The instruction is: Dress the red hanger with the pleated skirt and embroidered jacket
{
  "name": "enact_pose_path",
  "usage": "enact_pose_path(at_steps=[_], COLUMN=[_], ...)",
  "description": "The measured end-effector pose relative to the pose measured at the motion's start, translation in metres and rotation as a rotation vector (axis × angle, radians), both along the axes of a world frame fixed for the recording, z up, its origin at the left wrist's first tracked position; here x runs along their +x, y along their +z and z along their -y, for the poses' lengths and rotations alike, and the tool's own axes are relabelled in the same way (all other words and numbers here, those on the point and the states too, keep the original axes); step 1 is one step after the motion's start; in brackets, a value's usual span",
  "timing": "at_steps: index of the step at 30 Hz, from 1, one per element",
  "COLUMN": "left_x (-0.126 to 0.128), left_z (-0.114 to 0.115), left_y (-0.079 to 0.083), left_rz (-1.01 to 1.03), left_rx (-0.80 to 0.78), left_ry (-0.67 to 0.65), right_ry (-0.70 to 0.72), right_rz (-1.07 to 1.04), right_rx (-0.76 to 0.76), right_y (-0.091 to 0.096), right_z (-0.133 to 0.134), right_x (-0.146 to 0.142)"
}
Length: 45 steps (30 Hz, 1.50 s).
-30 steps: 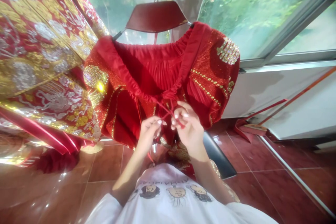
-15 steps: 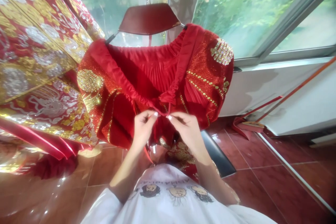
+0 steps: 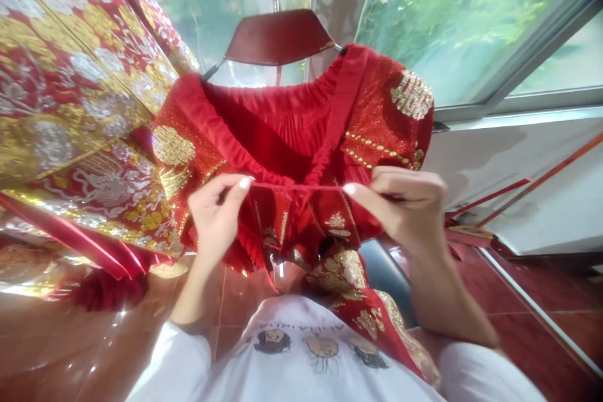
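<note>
- below the hanger (image 3: 280,38), at the front neckline (image 3: 325,149) of the red garment (image 3: 282,125), the cord (image 3: 323,188) was drawn taut, its long axis running sideways.
- it was pinched by the left hand's (image 3: 214,217) grip and by the right hand's (image 3: 409,207).
- neither was clearly nearer the gathered middle.

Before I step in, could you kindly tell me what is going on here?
The left hand and right hand each pinch a thin red cord, which runs straight between them across the front of a red garment. The garment hangs on a hanger before a window. Whether the cord is knotted in the middle is hard to tell.
</note>
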State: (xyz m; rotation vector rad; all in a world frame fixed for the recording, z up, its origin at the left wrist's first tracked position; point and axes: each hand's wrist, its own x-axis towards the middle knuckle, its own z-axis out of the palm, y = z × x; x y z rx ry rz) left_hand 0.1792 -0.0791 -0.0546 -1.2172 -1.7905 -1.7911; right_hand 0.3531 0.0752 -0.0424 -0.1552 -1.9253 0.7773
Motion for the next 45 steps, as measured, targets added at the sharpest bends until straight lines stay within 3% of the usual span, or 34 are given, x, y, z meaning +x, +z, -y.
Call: enact_pose_path(at_steps=[3, 6, 8, 11, 13, 17, 20, 23, 27, 30, 33, 38, 42, 45], left_x=[-0.014, -0.046, -0.075, -0.107, -0.111, -0.100, -0.102, -0.112, -0.117, -0.114, -0.101, -0.050, -0.016, -0.012], left_z=[0.017, 0.032, 0.036, 0.031, 0.025, 0.012, 0.000, -0.013, -0.023, -0.023, -0.021, -0.033, -0.057, -0.067], left_y=[0.034, 0.055, 0.058, 0.048, 0.039, 0.031, 0.030, 0.030, 0.037, 0.038, 0.028, 0.010, 0.011, 0.016], left_rz=[-0.240, -0.345, -0.352, -0.393, -0.408, -0.428, -0.573, -0.613, -0.516, -0.477, -0.590, -0.789, -0.668, -0.586], left_rx=[0.060, 0.121, 0.103, 0.052, 0.026, -0.052, -0.052, -0.145, -0.517, -0.609, -0.570, -0.569, -0.720, -0.813], left_ry=[0.126, 0.322, 0.400, 0.459, 0.538, 0.587, 0.564, 0.486, 0.083, -0.074, -0.010, 0.273, 0.486, 0.494], right_ry=[-0.029, -0.179, -0.288, -0.357, -0.421, -0.767, -0.903, -0.785, -0.520, -0.352, -0.278, -0.382, -0.422, -0.438], right_rz=[-0.002, 0.012, 0.058, 0.176, 0.178, 0.094, 0.127, 0.235, 0.378, 0.469, 0.445, 0.384, 0.409, 0.443], right_rx=[0.216, 0.169, 0.042, -0.071, 0.045, 0.540, 0.700, 0.651, 0.579, 0.631, 0.668, 0.676, 0.681, 0.663], right_y=[0.035, 0.055, 0.056, 0.045, 0.036, 0.022, 0.017, 0.015, 0.012, 0.006, 0.001, 0.000, 0.007, 0.012], right_z=[-0.023, -0.053, -0.078, -0.108, -0.117, -0.109, -0.096, -0.090, -0.096, -0.095, -0.082, -0.053, -0.039, -0.033], right_x=[0.015, 0.026, 0.026, 0.013, 0.000, -0.020, -0.031, -0.042, -0.052, -0.052, -0.051, -0.058, -0.076, -0.089])
